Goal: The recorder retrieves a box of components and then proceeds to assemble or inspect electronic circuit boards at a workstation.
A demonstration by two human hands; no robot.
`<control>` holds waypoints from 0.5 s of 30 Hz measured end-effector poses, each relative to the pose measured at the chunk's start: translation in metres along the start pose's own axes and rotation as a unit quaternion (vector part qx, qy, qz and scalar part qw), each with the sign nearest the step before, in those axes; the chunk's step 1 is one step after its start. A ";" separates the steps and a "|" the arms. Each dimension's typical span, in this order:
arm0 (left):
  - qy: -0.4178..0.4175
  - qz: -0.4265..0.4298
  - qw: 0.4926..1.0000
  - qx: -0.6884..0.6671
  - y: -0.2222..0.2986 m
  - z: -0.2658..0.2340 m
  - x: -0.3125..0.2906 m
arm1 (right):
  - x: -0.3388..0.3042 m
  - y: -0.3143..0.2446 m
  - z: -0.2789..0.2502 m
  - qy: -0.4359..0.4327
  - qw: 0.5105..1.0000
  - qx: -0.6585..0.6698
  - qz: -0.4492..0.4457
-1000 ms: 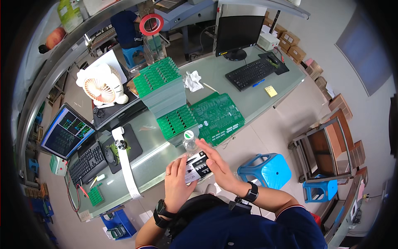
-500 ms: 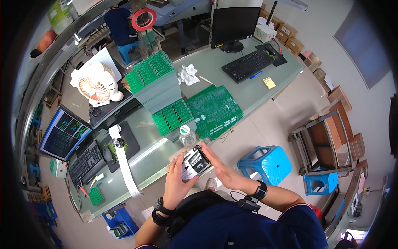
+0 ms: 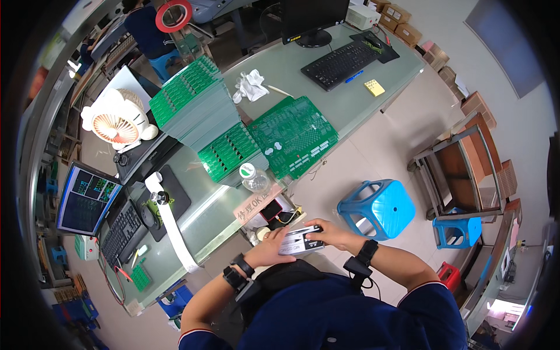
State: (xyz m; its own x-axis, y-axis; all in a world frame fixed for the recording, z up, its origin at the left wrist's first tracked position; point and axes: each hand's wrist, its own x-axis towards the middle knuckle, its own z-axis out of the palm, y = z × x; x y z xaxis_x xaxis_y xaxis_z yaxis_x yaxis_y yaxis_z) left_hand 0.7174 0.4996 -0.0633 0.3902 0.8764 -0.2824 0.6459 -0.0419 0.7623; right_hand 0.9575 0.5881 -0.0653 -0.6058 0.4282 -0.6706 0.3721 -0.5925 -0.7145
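Close to my body, in front of the desk edge, I hold a small white and black box point(image 3: 300, 241). My left hand point(image 3: 269, 249) grips its left end, fingers closed along the side. The fingers of my right hand point(image 3: 330, 234) are bent onto its right end. Just beyond the box, below the desk edge, lie a dark phone-like device point(image 3: 271, 210) with a red edge and a pale cable point(image 3: 287, 219). A clear bottle with a white and green cap point(image 3: 247, 170) stands on the desk corner beyond them.
Tall stacks of green circuit boards point(image 3: 224, 153) stand on the desk point(image 3: 344, 125), beside flat larger boards point(image 3: 297, 137). Left are a fan point(image 3: 116, 123), a monitor point(image 3: 87, 195) and a paper tape strip point(image 3: 175, 233). A blue stool point(image 3: 382, 209) stands right. Another person point(image 3: 149, 29) sits far off.
The box has come down and right, closer to my body, and is turned more level. My right hand, earlier flat with fingers stretched, now has its fingers on the box. The view has shifted.
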 end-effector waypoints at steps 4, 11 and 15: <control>-0.033 -0.116 0.988 -0.092 -0.075 0.013 0.015 | 0.003 0.021 -0.029 0.078 0.995 0.057 0.033; 0.130 -0.392 0.797 -0.440 -0.117 0.069 0.063 | -0.006 0.025 -0.051 0.185 0.969 0.166 0.013; 0.270 -0.301 0.568 -0.717 -0.201 0.121 0.042 | -0.002 0.013 -0.041 0.177 0.970 0.168 0.004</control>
State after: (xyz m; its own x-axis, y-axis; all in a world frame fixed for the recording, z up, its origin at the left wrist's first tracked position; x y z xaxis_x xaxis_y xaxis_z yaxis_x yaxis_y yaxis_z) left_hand 0.6828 0.4865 -0.2990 -0.1270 0.5612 -0.8179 -0.7931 0.4378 0.4235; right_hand 0.9928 0.6074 -0.0818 -0.3023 0.5944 -0.7452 0.0903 -0.7604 -0.6432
